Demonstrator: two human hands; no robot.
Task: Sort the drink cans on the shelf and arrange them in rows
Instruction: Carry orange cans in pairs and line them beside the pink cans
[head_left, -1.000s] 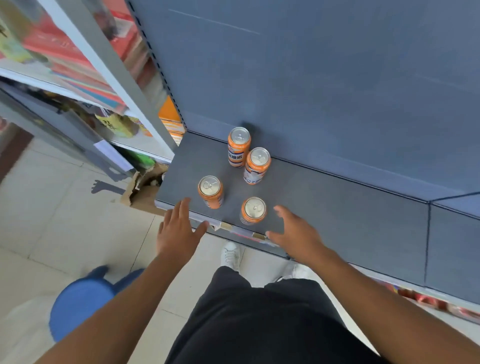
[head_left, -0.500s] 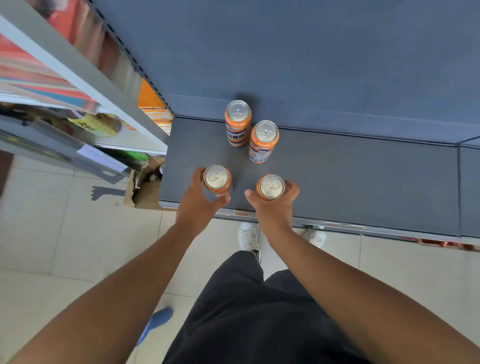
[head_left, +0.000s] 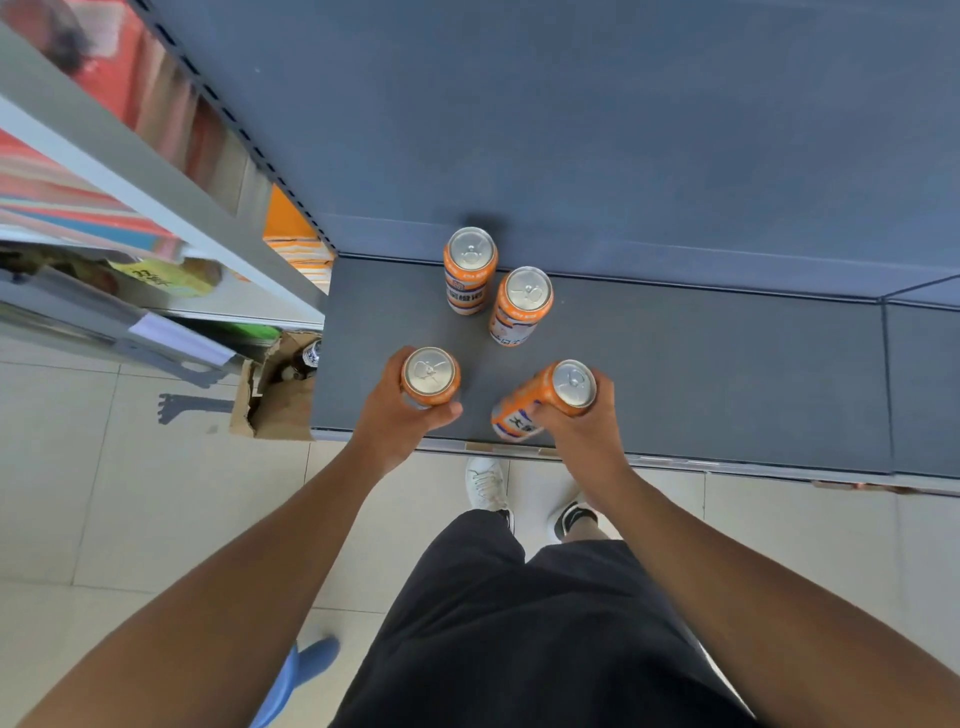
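My left hand (head_left: 397, 415) curls its fingers round an upright can (head_left: 430, 374) near the shelf's (head_left: 727, 379) front edge. My right hand (head_left: 584, 423) grips a second can (head_left: 543, 399), tilted with its top leaning right.

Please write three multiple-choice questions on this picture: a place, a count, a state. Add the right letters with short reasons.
1. Where is the cardboard box? A. on the floor beside the shelf; B. on the shelf; C. in a hand.
2. How many orange cans are visible? A. three; B. four; C. six.
3. How does the right hand hold its can? A. upright; B. tilted; C. upside down.
Answers: 1 A, on the tiles at the shelf's end. 2 B, two rear cans, plus one in the left hand, one in the right. 3 B, its top leans right of its base.
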